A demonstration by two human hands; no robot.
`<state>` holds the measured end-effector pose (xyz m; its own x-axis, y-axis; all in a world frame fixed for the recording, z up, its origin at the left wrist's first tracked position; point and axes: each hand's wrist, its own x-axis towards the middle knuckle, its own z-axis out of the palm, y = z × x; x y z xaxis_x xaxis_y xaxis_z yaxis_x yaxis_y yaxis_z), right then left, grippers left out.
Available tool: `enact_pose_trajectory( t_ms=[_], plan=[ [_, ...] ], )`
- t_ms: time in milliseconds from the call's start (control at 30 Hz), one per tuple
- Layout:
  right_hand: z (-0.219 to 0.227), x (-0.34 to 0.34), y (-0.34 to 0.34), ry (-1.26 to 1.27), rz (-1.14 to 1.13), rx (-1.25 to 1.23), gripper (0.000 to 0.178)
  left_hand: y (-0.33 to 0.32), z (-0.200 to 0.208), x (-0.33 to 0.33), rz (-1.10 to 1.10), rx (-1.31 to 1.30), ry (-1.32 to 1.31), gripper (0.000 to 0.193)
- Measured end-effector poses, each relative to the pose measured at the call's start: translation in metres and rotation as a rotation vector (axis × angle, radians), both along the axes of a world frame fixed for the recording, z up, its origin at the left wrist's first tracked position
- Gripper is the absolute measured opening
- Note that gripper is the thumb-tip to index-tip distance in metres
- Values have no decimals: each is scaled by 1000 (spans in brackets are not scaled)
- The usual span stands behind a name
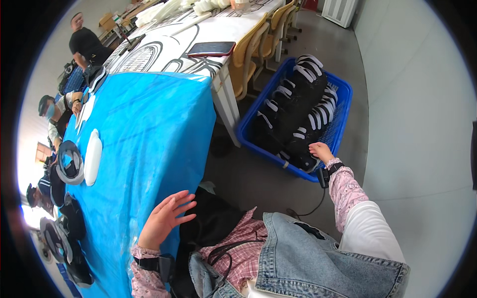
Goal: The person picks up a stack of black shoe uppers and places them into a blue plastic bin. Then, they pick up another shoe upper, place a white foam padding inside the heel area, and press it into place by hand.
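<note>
My left hand is raised over the near edge of the blue-covered table, fingers spread and nothing in it. To the right, my right hand reaches over the near end of a blue plastic basket. Its fingers are slightly bent but apart from one another, and I see nothing held in them. Just below and beside the fingertips lie black soft pieces with white curved edges, packed in long rows inside the basket. Whether the fingertips touch them I cannot tell.
Black and grey caps and a white elongated piece lie along the table's far left edge. Several people sit or stand beyond. A phone rests on the patterned table. Wooden chairs stand beside it; a grey wall bounds the right.
</note>
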<state>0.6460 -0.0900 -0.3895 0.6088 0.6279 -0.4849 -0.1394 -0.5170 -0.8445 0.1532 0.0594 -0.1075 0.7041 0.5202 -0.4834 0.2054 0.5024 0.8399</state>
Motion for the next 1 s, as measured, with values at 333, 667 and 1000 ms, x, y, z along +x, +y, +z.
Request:
enact_pose_trajectory(
  t_ms=[333,667,1000],
  plan=[
    [0,-6,16,86,137,-27,26,4,20,-40,315,341,62,40],
    [9,-37,35,74,316,-46,23,5,33,-81,472,440,103,38],
    [122,-140,86,-274,875,201,22,-3,43,-93,435,420,18,39]
  ],
)
